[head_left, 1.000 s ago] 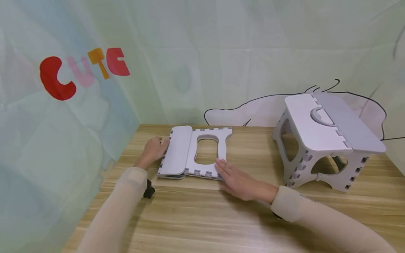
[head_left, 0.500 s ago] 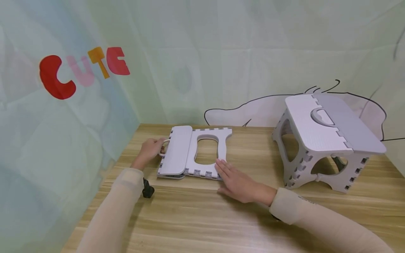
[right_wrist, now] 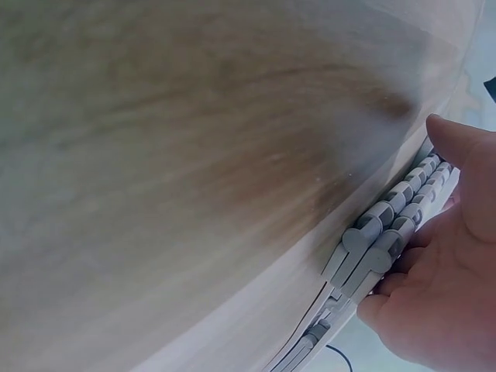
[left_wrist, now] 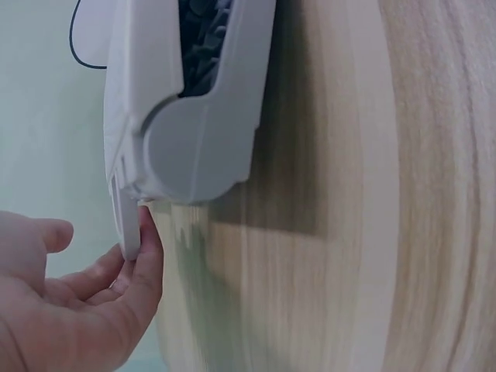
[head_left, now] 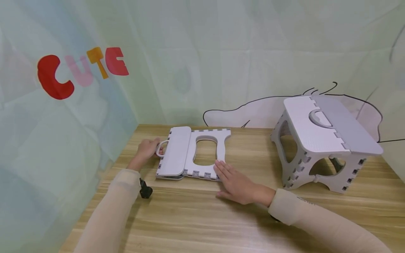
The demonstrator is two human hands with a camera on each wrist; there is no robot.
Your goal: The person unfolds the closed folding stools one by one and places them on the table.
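Note:
A white folding stool [head_left: 175, 151] lies partly folded on the wooden table in the head view, its seat panel at the left and a leg frame with a large cut-out at the right. My left hand [head_left: 146, 150] is at the stool's left edge, its fingers hooked under the loop handle [left_wrist: 126, 225] that sticks out there. In the left wrist view the thumb stands apart from the handle. My right hand [head_left: 237, 182] rests with straight fingers on the near right corner of the leg frame; in the right wrist view its fingertips are partly hidden behind the hinged edge [right_wrist: 380, 240].
A second folding stool [head_left: 319, 140], white and grey, stands unfolded at the right of the table [head_left: 190, 218]. A printed cloth [head_left: 221, 63] with coloured letters hangs behind and to the left.
My left hand has moved slightly left, and the stool's handle now stands out from the edge in its fingers. The right hand stays on the leg frame.

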